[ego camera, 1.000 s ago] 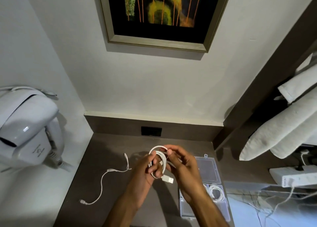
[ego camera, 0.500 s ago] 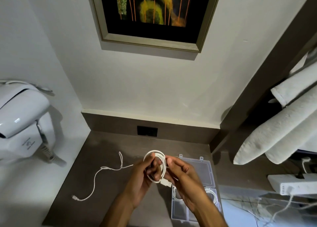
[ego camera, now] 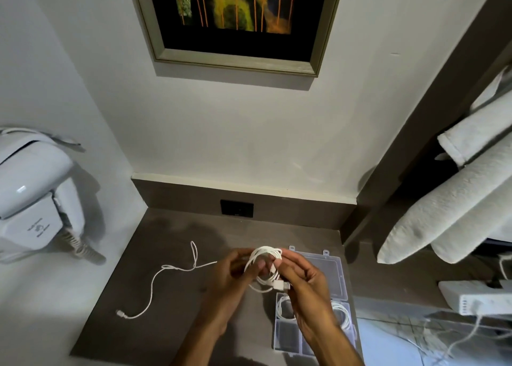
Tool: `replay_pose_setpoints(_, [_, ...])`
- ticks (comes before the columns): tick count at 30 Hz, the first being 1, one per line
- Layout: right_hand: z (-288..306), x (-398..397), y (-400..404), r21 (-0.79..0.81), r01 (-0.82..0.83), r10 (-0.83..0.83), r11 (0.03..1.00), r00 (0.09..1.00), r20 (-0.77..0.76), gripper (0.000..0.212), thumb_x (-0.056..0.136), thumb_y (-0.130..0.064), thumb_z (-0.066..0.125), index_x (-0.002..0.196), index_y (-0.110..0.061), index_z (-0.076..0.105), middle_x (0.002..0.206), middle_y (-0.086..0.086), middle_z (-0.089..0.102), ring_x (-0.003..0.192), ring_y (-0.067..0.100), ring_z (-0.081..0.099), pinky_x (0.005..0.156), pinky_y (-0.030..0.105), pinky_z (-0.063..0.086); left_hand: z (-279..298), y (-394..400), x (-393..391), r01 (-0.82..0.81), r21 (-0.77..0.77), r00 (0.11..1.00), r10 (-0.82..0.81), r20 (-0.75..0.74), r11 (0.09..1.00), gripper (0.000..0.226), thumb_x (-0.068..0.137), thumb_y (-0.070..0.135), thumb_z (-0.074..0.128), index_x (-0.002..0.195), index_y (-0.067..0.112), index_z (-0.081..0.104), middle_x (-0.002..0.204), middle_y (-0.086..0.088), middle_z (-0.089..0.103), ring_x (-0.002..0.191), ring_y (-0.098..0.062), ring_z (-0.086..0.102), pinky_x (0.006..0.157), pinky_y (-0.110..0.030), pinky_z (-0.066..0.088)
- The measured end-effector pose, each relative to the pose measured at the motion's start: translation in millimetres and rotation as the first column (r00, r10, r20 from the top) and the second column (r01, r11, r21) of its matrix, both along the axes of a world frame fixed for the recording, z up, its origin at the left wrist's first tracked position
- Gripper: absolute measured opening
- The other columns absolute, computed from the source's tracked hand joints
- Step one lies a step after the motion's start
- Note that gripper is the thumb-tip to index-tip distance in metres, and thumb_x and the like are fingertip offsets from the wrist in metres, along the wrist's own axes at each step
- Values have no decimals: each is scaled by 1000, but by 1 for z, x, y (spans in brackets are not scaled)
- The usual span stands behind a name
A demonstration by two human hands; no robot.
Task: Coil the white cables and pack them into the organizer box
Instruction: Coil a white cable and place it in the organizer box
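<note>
A white cable (ego camera: 264,256) is wound into a small coil, and both hands grip it above the dark brown counter (ego camera: 155,335). My left hand (ego camera: 231,275) pinches the coil's left side. My right hand (ego camera: 300,279) holds its right side near the USB plug (ego camera: 281,285). The cable's loose tail (ego camera: 155,281) trails left across the counter and ends in a small connector. To the right lies the clear plastic organizer box (ego camera: 336,268) with its lid open; coiled white cables (ego camera: 342,313) sit in its compartments, partly hidden by my right wrist.
A white hair dryer (ego camera: 33,196) hangs on the left wall. A black socket (ego camera: 237,208) sits in the back panel. Rolled white towels (ego camera: 454,205) and a white power strip (ego camera: 482,296) with cords are on the right. A framed picture (ego camera: 235,22) hangs above.
The loose tail on the counter has grown shorter as more cable joined the coil. The plug end has swung under the coil toward my right hand.
</note>
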State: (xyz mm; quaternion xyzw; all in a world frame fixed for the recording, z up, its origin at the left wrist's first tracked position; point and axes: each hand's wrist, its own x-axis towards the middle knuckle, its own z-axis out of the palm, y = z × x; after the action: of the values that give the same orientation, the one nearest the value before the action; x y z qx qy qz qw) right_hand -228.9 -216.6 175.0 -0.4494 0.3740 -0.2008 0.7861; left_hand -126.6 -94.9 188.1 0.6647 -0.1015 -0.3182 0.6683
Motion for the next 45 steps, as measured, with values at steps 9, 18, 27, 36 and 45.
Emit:
replay_pose_setpoints(9, [-12,-28,-26,-33,-286,280,958,951,-131,22,100,-7,64,120,-10,73,112,14,81,110,29,77,103,43,60,-35,-4,4,103,61,988,-95,-123,993,34,79,25,79,111,15,74,103,-8,81,94,-23,78,73,-31,64])
replay_pose_setpoints(18, [-66,-67,-28,-150,-160,116,976,958,-263,25,90,-4,78,114,-8,78,104,13,84,96,32,81,83,42,68,-96,-25,-11,435,130,894,-409,-185,891,31,99,19,64,130,21,67,124,-2,73,110,-17,72,84,-31,62])
replay_pose_setpoints(27, [-152,-109,-2,-100,22,-69,995,868,-492,18,87,15,74,97,1,72,65,3,75,58,12,75,55,24,63,-191,-25,-50,425,176,809,-285,-514,888,38,90,7,74,125,9,59,122,-17,66,104,-33,73,78,-33,64])
replay_pose_setpoints(36, [-201,-105,14,-240,-116,-93,964,697,-711,24,79,-9,87,83,-27,71,81,0,81,76,20,79,69,44,69,-244,-7,-73,265,516,941,-335,45,815,19,83,1,72,99,11,69,90,-8,79,84,-22,76,72,-49,65])
replay_pose_setpoints(45, [-200,-97,29,-490,-318,-205,812,630,-749,14,92,-9,75,86,-22,70,81,2,76,70,19,71,66,37,63,-230,-8,-80,316,675,750,-611,252,666,28,84,16,80,112,17,78,99,5,56,102,-15,59,85,-6,35])
